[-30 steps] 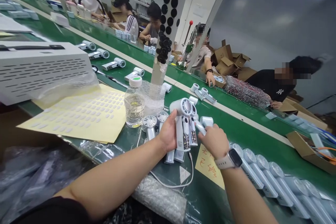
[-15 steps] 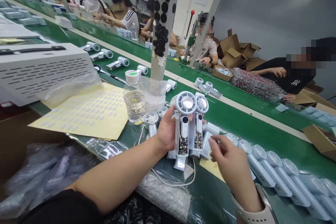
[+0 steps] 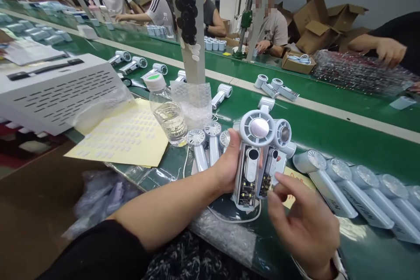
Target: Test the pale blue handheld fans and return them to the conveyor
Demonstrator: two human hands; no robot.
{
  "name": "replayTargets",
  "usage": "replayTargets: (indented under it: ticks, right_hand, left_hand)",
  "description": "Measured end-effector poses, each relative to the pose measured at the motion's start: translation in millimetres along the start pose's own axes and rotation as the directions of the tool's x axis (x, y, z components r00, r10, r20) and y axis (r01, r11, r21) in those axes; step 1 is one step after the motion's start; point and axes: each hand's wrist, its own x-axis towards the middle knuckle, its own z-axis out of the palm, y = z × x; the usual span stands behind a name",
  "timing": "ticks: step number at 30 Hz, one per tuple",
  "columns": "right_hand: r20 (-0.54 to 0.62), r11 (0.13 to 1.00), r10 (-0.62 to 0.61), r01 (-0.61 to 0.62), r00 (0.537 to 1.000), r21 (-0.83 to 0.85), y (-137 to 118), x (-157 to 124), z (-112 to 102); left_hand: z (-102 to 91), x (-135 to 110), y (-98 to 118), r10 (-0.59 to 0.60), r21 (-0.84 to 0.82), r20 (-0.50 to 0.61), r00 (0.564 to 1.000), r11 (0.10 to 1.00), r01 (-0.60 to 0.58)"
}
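Two pale blue handheld fans are upright in my left hand (image 3: 228,162), which is closed around their handles. The nearer handheld fan (image 3: 247,175) faces me, its round grille on top and a dark circuit board with small lights behind a clear front. Partly behind it, the second handheld fan (image 3: 271,166) shows a similar board. My right hand (image 3: 302,223) is just right of the second fan, thumb and index finger apart and nothing seen between them. Whether its fingertips touch that fan, I cannot tell.
Several fans (image 3: 348,188) lie in a row at right; more fans (image 3: 197,140) lie behind my left wrist. A water bottle (image 3: 169,116), a yellow sticker sheet (image 3: 118,135) and a white vented box (image 3: 62,92) are at left. Co-workers sit across the green belt (image 3: 328,118).
My view has shifted. My left hand and its two fans are closer and further right in the picture. My right hand has come nearer the second fan, thumb and index finger now more apart.
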Motion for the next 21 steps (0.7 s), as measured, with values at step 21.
replayTargets:
  ticks: [21]
  right_hand:
    - [0.089, 0.986, -0.167, 0.166, 0.982, 0.014, -3.2, 2.0, 1.6]
  left_hand:
    - [4.0, -4.8, -7.5, -0.156, -0.055, 0.057, 0.986, 0.986, 0.159]
